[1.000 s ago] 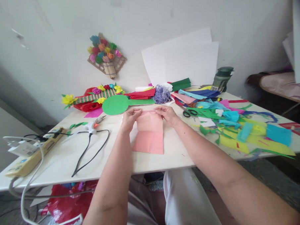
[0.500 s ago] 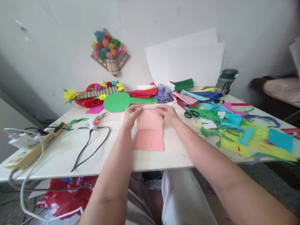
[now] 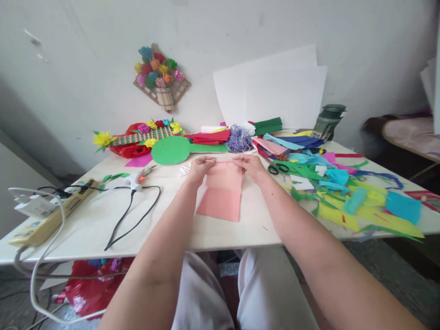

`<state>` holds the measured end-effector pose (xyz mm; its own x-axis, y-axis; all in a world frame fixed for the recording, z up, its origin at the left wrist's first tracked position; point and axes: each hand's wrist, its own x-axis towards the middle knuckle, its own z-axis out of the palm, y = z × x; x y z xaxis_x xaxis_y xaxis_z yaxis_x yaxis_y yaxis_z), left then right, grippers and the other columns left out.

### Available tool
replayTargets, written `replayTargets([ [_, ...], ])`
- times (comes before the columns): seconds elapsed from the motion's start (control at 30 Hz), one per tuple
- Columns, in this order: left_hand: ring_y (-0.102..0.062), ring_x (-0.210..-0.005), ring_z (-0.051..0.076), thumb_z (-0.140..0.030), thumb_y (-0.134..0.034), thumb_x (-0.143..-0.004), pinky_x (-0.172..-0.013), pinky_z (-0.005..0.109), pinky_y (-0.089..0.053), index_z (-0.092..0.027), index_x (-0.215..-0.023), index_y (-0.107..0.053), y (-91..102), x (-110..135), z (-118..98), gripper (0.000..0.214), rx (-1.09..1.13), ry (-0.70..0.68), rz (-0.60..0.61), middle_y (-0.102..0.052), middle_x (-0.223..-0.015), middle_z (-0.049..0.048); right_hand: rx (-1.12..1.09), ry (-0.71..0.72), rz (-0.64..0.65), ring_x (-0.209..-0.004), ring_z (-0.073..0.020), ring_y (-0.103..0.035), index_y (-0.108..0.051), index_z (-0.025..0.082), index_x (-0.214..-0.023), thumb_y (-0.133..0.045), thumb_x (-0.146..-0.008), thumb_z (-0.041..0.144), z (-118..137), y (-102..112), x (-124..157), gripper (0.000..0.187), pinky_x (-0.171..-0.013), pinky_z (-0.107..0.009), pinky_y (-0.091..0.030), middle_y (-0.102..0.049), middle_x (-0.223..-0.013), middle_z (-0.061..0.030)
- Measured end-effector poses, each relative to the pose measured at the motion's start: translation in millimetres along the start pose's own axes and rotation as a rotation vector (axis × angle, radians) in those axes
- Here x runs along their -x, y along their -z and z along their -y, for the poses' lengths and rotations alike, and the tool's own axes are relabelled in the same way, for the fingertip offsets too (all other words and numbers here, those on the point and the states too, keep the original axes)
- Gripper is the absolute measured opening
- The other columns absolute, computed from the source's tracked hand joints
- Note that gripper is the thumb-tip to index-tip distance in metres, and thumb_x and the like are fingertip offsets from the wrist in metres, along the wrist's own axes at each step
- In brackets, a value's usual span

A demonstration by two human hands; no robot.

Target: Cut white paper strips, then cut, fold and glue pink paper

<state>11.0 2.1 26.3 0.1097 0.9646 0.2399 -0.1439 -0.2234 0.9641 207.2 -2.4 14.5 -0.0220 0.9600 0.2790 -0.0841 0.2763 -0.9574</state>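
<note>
A pink sheet of crepe paper [image 3: 221, 199] hangs from both hands, creased across its middle, its lower part lying on the white table [image 3: 164, 230]. My left hand [image 3: 202, 168] pinches the far left corner, and my right hand [image 3: 249, 165] pinches the far right corner. The far edge between the fingers looks rolled or folded over narrowly. Black-handled scissors [image 3: 278, 168] lie just right of my right hand. A few small white sticks [image 3: 184, 170] rest to the left of my left hand.
A glue gun [image 3: 135, 180] with a looped black cord and a power strip [image 3: 54, 213] lie on the left. Colourful paper scraps [image 3: 349, 198] spread over the right side. Behind stand a green paper-covered shape [image 3: 171, 150], purple yarn [image 3: 239, 138] and a dark bottle [image 3: 330, 120].
Both hands have shifted slightly right and a little nearer, still pinching the paper's far edge. The sheet's top now slants to the right. The small white sticks have come into clearer view.
</note>
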Motion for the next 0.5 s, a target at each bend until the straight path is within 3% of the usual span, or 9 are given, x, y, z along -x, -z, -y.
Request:
replayTargets([
  [0.13, -0.053, -0.051, 0.009, -0.034, -0.076, -0.052, -0.051, 0.021, -0.039, -0.012, -0.072, -0.066, 1.3, -6, -3, 0.031, 0.050, -0.032, 0.057, -0.063, -0.060, 0.0012, -0.012, 0.003, -0.037, -0.043, -0.0070, -0.042, -0.068, 0.017, -0.074, -0.071, -0.053, 0.033, -4, -1, -1, 0.027, -0.041, -0.023, -0.031, -0.058, -0.054, 0.0023],
  [0.5, -0.058, -0.057, 0.011, -0.037, -0.075, -0.054, -0.056, 0.022, -0.043, -0.014, -0.078, -0.067, -3.5, 0, 13, 0.034, 0.078, -0.109, -0.029, -0.066, -0.064, 0.0019, -0.084, -0.005, -0.042, -0.042, -0.0065, -0.042, -0.067, 0.016, -0.074, -0.072, -0.052, 0.033, -6, -1, -1, 0.028, -0.042, -0.022, -0.032, -0.052, -0.049, 0.0055],
])
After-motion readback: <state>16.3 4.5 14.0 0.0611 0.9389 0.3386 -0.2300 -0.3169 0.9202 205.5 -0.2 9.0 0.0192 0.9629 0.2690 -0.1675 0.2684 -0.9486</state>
